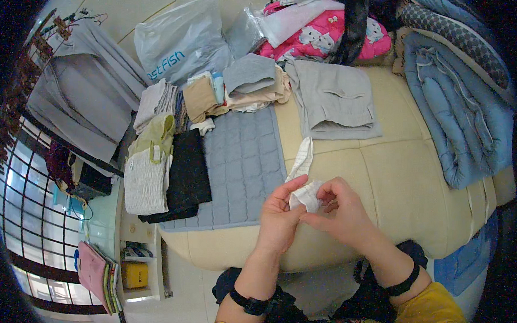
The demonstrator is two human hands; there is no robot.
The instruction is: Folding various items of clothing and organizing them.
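My left hand (279,218) and my right hand (343,205) hold a white sock (306,197) between them, above the front of the cream sofa seat (395,174). The cuff opening faces me, with the fingers of both hands around it. Beyond the hands a narrow white striped sock part (301,158) stretches away towards folded light grey trousers (341,99). Whether this is the same sock or a second one, I cannot tell. My fingers hide part of the fabric.
Left of my hands lies a grey quilted pad (245,162). On it are folded black clothing (188,176), a crinkled white garment (146,178) and several folded clothes (203,97). A plastic bag (186,40) stands behind them. A blue-grey quilt (453,112) lies on the right.
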